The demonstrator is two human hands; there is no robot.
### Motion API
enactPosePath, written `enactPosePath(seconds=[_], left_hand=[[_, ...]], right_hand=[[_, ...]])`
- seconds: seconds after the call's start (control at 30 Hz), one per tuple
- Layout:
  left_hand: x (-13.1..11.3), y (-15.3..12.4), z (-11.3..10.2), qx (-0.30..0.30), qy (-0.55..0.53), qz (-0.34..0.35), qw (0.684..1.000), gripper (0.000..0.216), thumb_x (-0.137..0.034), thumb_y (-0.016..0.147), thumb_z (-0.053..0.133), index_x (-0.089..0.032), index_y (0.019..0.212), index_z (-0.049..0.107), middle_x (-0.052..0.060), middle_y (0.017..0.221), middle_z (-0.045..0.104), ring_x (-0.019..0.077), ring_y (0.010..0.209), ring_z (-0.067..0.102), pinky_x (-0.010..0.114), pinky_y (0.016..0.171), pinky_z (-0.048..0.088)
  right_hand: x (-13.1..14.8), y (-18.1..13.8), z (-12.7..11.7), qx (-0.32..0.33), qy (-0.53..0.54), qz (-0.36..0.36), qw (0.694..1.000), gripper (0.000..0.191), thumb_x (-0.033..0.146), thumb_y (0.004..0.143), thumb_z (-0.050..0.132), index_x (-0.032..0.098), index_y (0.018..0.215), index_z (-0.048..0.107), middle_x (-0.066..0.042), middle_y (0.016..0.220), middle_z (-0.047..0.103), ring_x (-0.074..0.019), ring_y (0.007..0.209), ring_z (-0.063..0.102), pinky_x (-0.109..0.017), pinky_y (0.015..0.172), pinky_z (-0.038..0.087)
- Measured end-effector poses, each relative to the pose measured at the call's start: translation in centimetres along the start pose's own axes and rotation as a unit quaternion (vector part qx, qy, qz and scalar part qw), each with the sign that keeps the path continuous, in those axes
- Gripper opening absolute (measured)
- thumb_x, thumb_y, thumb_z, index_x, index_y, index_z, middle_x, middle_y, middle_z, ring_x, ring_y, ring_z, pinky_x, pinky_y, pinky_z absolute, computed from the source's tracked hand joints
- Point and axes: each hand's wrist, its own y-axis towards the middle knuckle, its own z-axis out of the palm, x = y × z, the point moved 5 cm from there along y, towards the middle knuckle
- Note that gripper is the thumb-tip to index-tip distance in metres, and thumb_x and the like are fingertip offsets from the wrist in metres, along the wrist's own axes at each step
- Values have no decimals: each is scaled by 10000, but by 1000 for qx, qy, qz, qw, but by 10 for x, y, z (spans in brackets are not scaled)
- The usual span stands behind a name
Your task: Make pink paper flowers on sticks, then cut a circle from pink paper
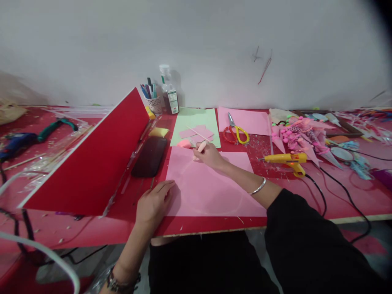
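A large sheet of pink paper (pixel 214 183) lies flat in front of me, with a faint curved line on it. In my right hand (pixel 210 156) is a pale pink marker-like pen (pixel 201 147), its lower end against the upper part of the sheet. My left hand (pixel 155 203) rests palm down at the sheet's left edge, fingers stretched out and holding nothing. Beyond the right hand, cut pink paper pieces (pixel 206 132) and a thin stick (pixel 197 133) lie on a pale green sheet (pixel 196 117). A dark phone (pixel 150 157) lies just past my left hand.
A red board (pixel 101 159) leans upright on the left. Scissors (pixel 235 132) lie near more pink sheets (pixel 254 121). A yellow glue gun (pixel 286 159) with a cord sits to the right, before pink decorated cones (pixel 297 134). A pen cup (pixel 154 105) and bottle (pixel 170 96) stand behind.
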Motion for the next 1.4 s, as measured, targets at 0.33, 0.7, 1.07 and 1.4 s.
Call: enactPosePath(seconds=[0.33,0.7,1.07,1.4], left_hand=[[0,1,0,3,3,3,1000,269,-200,800,429,-209,1016,589,18,1090,613,168,851,619,247,662,468],[-1,1,-1,2,8,3,1000,258,-211,791,438,-213,1002,587,11,1076,618,160,812,619,230,628,443],[2,2,4,21,-2,-7,1000,273,-214,798,434,-214,1033,575,15,1109,599,174,848,614,249,665,455],[2,0,1,-2,-23,4,1000,258,-273,814,430,-206,1009,584,24,1085,612,187,853,612,259,667,462]], right_hand=[[18,-14,31,65,114,4,991,262,264,749,447,183,517,356,26,554,467,-111,578,571,-198,510,463],[33,-43,50,138,213,38,967,286,311,741,487,175,533,346,43,548,441,-94,573,553,-219,554,494],[40,-68,50,203,230,34,951,211,183,716,469,154,515,413,42,538,464,-81,540,525,-184,503,426],[41,-90,32,230,156,43,960,154,156,705,466,152,553,442,20,561,575,-101,565,585,-159,474,411]])
